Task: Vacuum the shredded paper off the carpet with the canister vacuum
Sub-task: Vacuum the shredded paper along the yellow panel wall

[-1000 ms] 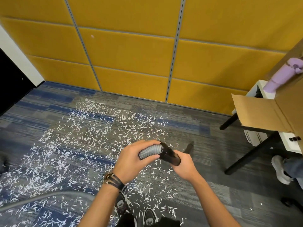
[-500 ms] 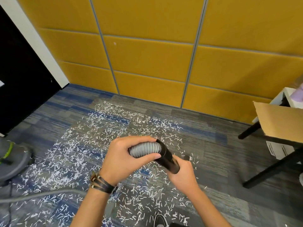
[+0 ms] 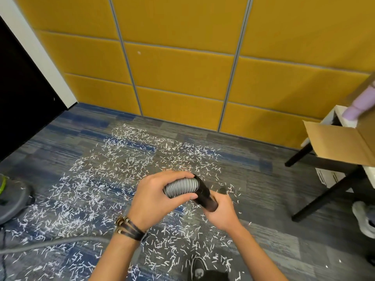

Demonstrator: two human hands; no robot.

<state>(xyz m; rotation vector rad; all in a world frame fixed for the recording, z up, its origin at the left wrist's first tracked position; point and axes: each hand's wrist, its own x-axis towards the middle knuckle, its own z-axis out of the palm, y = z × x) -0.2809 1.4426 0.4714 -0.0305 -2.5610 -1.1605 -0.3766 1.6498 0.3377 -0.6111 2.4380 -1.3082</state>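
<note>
Two hands readied the tool: left hand (image 3: 156,197) curled round the ribbed hose (image 3: 180,188), right hand (image 3: 221,211) round the black wand (image 3: 205,196), shredded paper (image 3: 121,159) beneath and beyond the fingers (image 3: 182,175), apparently awaiting the wand's descent.

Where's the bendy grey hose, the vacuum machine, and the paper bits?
grey hose (image 3: 181,188): head view, on its ribbed bend.
canister vacuum (image 3: 14,199): head view, on its grey shell, far left.
shredded paper (image 3: 129,159): head view, mid-scatter, on white strips.

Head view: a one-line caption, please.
Left hand grips the grey ribbed hose, right hand the black cuff, above shredded paper on carpet.
</note>
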